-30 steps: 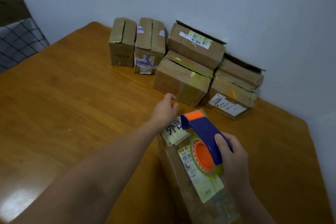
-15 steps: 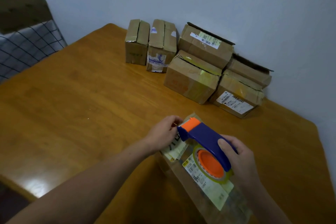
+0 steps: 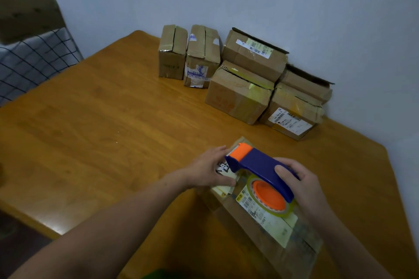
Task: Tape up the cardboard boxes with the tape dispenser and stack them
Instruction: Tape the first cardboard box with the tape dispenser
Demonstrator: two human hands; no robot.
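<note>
A cardboard box (image 3: 267,231) with shipping labels lies on the wooden table (image 3: 102,124) right in front of me. My right hand (image 3: 301,186) grips the blue and orange tape dispenser (image 3: 260,170), which sits over the box's top with its orange nose pointing away from me. My left hand (image 3: 208,170) rests on the box's far left end, fingers spread flat beside the dispenser's nose. Several more cardboard boxes (image 3: 240,95) stand against the wall at the table's far side, some stacked two high.
A chair with a checked cloth (image 3: 34,56) stands past the table's left edge. A pale wall runs behind the boxes and along the right. A green object (image 3: 163,275) peeks in at the bottom edge.
My left hand drew back from the box's far edge onto its top. The dispenser has tipped lower over the box, its nose near my left fingers. The view shifted right and down.
</note>
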